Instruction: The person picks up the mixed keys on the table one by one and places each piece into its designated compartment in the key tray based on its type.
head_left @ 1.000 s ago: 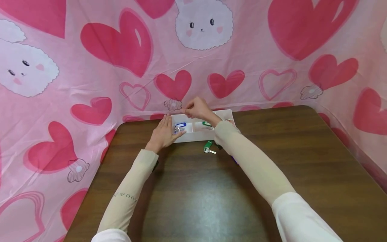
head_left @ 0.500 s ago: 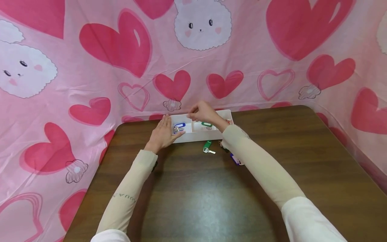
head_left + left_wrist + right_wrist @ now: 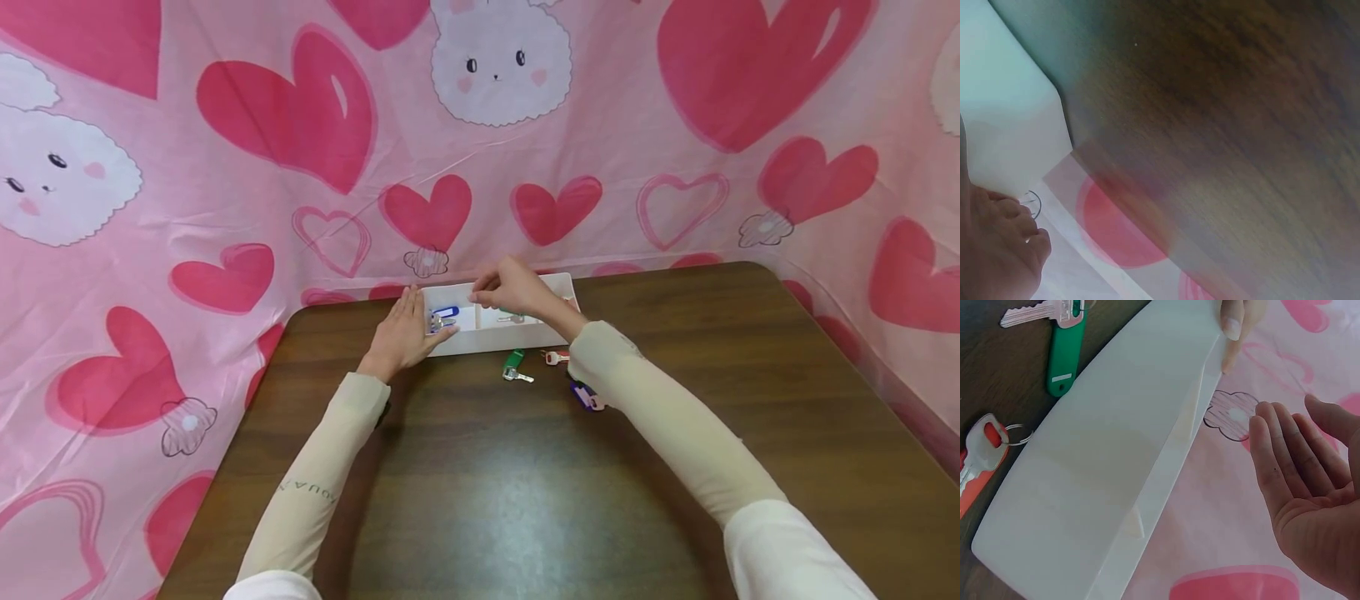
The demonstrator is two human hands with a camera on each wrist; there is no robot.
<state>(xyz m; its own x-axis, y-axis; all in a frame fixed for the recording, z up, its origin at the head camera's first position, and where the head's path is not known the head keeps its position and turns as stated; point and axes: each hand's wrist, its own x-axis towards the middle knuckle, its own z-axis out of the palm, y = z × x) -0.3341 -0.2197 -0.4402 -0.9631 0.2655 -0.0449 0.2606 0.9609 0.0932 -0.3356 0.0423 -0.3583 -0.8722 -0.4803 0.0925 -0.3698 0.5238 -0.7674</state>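
A white divided tray (image 3: pixel 502 339) stands at the table's far edge. My left hand (image 3: pixel 401 329) rests against its left end, fingers straight and thumb spread along the front wall. Above the tray's divider hovers my right hand (image 3: pixel 512 287); in the right wrist view its fingers (image 3: pixel 1282 450) are extended and hold nothing. Keys with a blue tag (image 3: pixel 446 312) lie in the left compartment. A key (image 3: pixel 512 318) shows in the middle one, its tag partly covered by the right hand. The right compartment is largely hidden behind the right wrist.
On the table before the tray lie a green-tagged key (image 3: pixel 514 367), a red-tagged key (image 3: pixel 555 357) and a purple-tagged key (image 3: pixel 583 396), the last partly behind the right sleeve. A pink heart-patterned cloth (image 3: pixel 465 150) hangs directly behind the table (image 3: pixel 465 467).
My right hand has moved to the right above the tray, from the left compartment toward the middle. Its sleeve has uncovered the red-tagged and purple-tagged keys. My left hand stays put.
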